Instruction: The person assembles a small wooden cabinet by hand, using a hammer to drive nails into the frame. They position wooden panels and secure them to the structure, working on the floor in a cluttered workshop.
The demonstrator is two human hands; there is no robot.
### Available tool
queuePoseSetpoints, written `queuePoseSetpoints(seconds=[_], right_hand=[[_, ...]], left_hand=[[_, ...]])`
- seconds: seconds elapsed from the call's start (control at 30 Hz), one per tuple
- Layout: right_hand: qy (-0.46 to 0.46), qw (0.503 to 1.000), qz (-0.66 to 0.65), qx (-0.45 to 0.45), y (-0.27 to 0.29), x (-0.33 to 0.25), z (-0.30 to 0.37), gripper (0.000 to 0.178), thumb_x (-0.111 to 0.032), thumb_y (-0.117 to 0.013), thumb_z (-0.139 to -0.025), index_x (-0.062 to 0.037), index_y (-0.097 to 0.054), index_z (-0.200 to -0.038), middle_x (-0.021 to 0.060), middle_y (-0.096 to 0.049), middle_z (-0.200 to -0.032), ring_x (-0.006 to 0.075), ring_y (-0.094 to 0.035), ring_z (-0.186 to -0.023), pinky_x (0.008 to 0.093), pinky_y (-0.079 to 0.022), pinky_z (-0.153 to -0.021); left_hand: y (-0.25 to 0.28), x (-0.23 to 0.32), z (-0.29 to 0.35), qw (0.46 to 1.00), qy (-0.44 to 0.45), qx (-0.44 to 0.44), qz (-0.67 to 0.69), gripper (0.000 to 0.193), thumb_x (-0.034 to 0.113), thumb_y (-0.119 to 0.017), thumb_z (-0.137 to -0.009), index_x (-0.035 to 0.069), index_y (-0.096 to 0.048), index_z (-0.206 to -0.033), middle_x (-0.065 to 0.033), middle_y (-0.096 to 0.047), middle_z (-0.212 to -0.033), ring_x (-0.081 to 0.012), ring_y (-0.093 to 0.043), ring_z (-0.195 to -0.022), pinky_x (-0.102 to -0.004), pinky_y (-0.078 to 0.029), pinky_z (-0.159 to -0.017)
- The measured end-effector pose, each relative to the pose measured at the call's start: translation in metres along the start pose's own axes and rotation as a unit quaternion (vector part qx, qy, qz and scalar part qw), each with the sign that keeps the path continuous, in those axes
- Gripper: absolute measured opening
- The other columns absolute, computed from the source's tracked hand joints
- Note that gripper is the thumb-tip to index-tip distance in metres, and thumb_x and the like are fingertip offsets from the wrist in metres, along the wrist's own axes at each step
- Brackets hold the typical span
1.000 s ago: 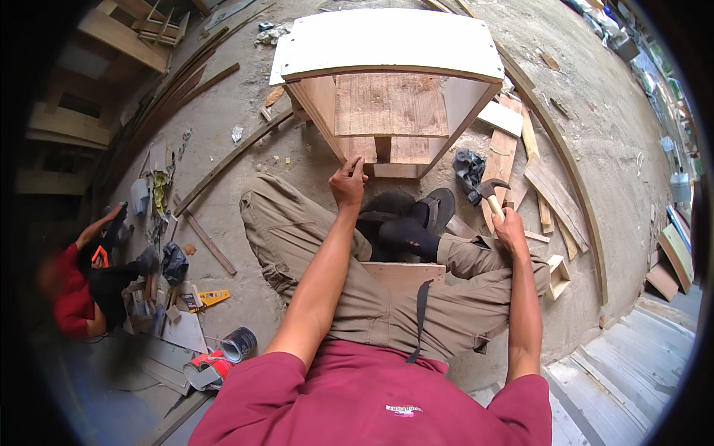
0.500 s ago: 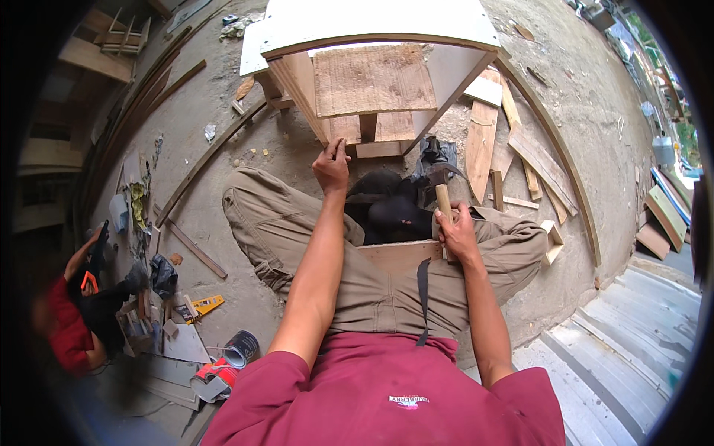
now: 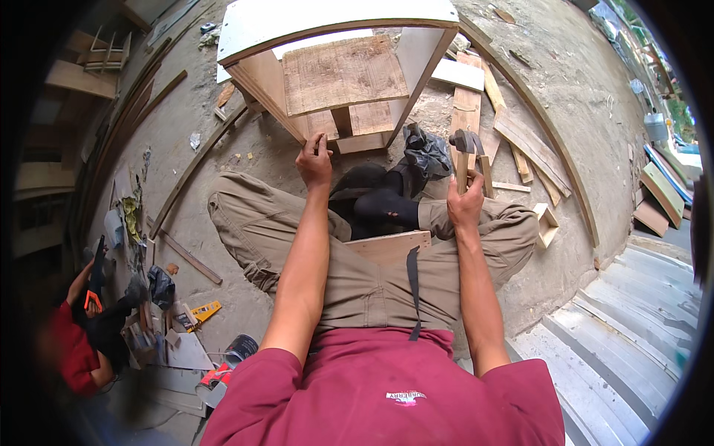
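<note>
In front of me stands an open wooden box [image 3: 342, 74] with a white top, its open side facing me and a rough board inside. My left hand [image 3: 314, 165] is at the lower end of its left panel, thumb and fingers pinched together against the edge. Whatever lies between those fingertips is too small to make out. My right hand [image 3: 465, 199] is closed round the wooden handle of a hammer [image 3: 466, 143], held upright above my right knee with its dark metal head at the top. A short board [image 3: 387, 247] lies across my lap, below my crossed legs.
Offcut planks [image 3: 532, 145] and a black plastic bag [image 3: 427, 152] lie right of the box. Long curved-looking strips flank it. At left, a person in red [image 3: 78, 342] holds a saw [image 3: 95, 279]. Paint cans [image 3: 239, 349] stand near my left elbow; metal sheeting [image 3: 602, 342] lies at right.
My right hand has lifted the hammer up and away from my lap, bringing its head into sight. My left hand stays pinched at the box's edge. The view has shifted slightly.
</note>
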State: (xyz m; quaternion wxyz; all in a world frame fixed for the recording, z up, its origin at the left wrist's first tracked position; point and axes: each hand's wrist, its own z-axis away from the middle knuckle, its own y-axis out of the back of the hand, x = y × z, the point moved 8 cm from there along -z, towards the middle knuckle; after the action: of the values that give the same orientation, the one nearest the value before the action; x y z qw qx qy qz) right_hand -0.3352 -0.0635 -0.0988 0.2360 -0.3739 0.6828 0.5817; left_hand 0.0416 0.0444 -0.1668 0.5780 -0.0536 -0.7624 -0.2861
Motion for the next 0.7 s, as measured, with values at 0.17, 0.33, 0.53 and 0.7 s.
queuePoseSetpoints(seconds=[0.17, 0.33, 0.53, 0.7], right_hand=[[-0.011, 0.997, -0.068, -0.031, -0.003, -0.011, 0.015, 0.035, -0.020, -0.071, -0.091, 0.0000, -0.053, -0.114, 0.0225, -0.070, -0.093, 0.0341, -0.072, -0.085, 0.0423, -0.054, -0.071], [-0.016, 0.985, -0.106, -0.135, -0.029, -0.029, 0.029, 0.035, -0.017, -0.072, -0.090, 0.0003, -0.053, -0.113, 0.0223, -0.071, -0.094, 0.0343, -0.073, -0.090, 0.0399, -0.056, -0.075], [0.017, 0.973, -0.099, -0.210, -0.045, -0.035, 0.046, 0.034, -0.015, -0.071, -0.089, 0.0006, -0.053, -0.113, 0.0231, -0.071, -0.093, 0.0376, -0.072, -0.091, 0.0429, -0.055, -0.077], [0.070, 0.965, -0.098, -0.234, -0.050, -0.042, 0.053, 0.035, -0.014, -0.070, -0.089, 0.0009, -0.052, -0.115, 0.0227, -0.070, -0.093, 0.0383, -0.072, -0.088, 0.0431, -0.055, -0.076]], left_hand=[[-0.002, 0.001, 0.001, 1.000, -0.011, -0.009, -0.017, 0.017, 0.019, -0.068, -0.094, 0.007, -0.074, -0.103, -0.0141, -0.073, -0.086, -0.0194, -0.072, -0.062, -0.0338, -0.053, -0.059], [0.001, -0.005, 0.001, 1.000, -0.017, 0.003, -0.021, 0.015, 0.020, -0.068, -0.095, 0.009, -0.075, -0.103, -0.0133, -0.074, -0.087, -0.0199, -0.071, -0.062, -0.0344, -0.054, -0.060], [-0.002, 0.002, 0.002, 0.998, -0.030, 0.003, -0.052, 0.017, 0.024, -0.066, -0.096, 0.012, -0.074, -0.104, -0.0120, -0.074, -0.087, -0.0204, -0.071, -0.061, -0.0364, -0.054, -0.063], [-0.005, 0.010, -0.001, 0.985, -0.075, -0.008, -0.157, 0.018, 0.026, -0.064, -0.096, 0.013, -0.072, -0.105, -0.0107, -0.073, -0.096, -0.0299, -0.072, -0.080, -0.0414, -0.055, -0.070]])
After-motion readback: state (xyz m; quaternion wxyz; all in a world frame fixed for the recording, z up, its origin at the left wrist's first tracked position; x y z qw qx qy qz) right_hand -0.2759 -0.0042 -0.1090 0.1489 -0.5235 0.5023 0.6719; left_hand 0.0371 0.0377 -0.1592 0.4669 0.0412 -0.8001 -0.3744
